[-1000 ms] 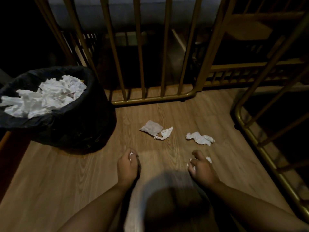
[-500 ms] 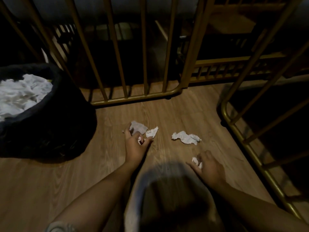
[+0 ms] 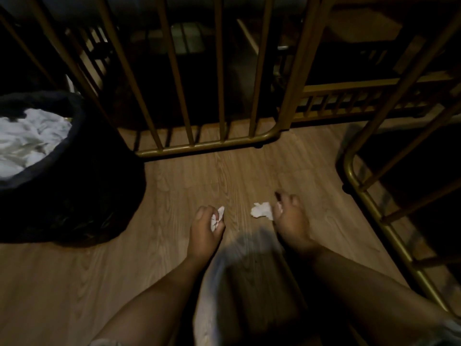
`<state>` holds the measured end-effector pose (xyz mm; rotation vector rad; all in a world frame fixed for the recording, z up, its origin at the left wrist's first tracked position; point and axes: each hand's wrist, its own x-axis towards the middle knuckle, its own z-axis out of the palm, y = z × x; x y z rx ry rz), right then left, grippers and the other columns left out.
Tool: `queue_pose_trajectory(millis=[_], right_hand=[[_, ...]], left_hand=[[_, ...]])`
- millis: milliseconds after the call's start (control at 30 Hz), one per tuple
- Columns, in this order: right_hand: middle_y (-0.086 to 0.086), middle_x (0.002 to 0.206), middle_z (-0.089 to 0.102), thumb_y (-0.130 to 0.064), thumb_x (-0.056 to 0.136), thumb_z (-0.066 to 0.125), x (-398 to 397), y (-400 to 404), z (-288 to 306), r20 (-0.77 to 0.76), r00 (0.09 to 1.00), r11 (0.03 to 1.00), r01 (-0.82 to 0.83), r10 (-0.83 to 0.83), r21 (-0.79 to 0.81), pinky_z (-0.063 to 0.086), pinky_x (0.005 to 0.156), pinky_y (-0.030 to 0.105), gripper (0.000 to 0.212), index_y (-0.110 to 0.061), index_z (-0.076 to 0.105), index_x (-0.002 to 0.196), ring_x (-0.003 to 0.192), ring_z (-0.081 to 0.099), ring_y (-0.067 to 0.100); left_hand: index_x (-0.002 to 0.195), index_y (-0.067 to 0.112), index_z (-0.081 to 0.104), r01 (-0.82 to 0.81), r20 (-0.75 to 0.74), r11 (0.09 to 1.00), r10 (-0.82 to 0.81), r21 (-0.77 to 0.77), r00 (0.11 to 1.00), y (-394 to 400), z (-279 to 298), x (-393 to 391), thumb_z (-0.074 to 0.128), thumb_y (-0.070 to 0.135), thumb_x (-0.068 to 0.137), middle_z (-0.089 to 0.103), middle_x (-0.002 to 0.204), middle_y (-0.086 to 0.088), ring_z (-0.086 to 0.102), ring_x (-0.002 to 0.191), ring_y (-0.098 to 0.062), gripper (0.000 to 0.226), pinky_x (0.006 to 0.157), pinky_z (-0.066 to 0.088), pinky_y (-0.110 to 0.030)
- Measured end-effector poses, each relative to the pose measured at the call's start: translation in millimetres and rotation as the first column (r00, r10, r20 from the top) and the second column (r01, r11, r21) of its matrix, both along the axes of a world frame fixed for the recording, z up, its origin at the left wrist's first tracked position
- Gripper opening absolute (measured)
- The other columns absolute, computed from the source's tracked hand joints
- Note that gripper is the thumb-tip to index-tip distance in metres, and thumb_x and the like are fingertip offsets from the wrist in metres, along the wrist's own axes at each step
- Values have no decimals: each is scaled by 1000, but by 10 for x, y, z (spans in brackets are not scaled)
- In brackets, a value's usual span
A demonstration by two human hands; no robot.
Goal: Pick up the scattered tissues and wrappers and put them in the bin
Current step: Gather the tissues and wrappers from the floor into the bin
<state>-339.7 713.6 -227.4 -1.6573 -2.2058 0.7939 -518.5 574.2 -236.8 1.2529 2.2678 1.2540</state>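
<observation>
A last loose tissue (image 3: 262,210) lies on the wood floor (image 3: 174,186), its long axis running left-right, touching the right hand's (image 3: 290,221) fingertips; the left hand (image 3: 205,227), clutching a crumpled tissue (image 3: 217,217), sits nearer the bin (image 3: 74,171) to the left.

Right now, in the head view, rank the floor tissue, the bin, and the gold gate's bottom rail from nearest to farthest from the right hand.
1. Floor tissue: touching the right hand, on its left.
2. Gold gate's bottom rail: ahead, up the floor.
3. Bin: far left, beyond the left hand.
</observation>
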Motion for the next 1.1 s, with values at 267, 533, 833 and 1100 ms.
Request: queue_pose_trajectory(millis=[267, 533, 833, 1100], right_hand=[[-9, 92, 47, -31, 89, 56, -376, -742, 223, -70, 786, 789, -611, 615, 68, 38, 72, 23, 8, -24, 57, 86, 76, 47, 4], [-2, 106, 67, -5, 86, 58, -1606, -1074, 1376, -486, 775, 914, -335, 405, 229, 47, 84, 20, 29, -14, 67, 112, 97, 60, 9], [7, 99, 66, -20, 86, 63, -3462, -1538, 2668, -622, 604, 859, -443, 498, 257, 46, 79, 25, 11, -13, 68, 92, 92, 61, 17], [0, 156, 29, -16, 93, 48, -3558, -1396, 2916, -142, 627, 627, -777, 766, -48, 11, 121, 39, 49, -23, 43, 141, 147, 14, 26]], left_hand=[[84, 16, 77, -40, 72, 995, 47, -93, 996, -272, 448, -393, 80, 18, 75, 51, 94, 8, 55, 85, -3, 9, 76, 40, -4], [105, 15, 72, -105, -45, 976, 115, 191, 992, -593, 1717, -987, 67, 15, 87, 73, 100, 3, 67, 94, -5, 19, 89, 54, -25], [99, 15, 62, -398, -68, 833, 455, 385, 888, -1120, 2843, -2221, 60, 33, 78, 67, 96, 0, 62, 92, -13, 29, 84, 50, -29], [136, 16, 45, -490, 295, 859, 512, -151, 807, -1415, 3136, -2641, 66, 10, 77, 55, 132, -8, 53, 123, -25, 63, 107, 43, -39]])
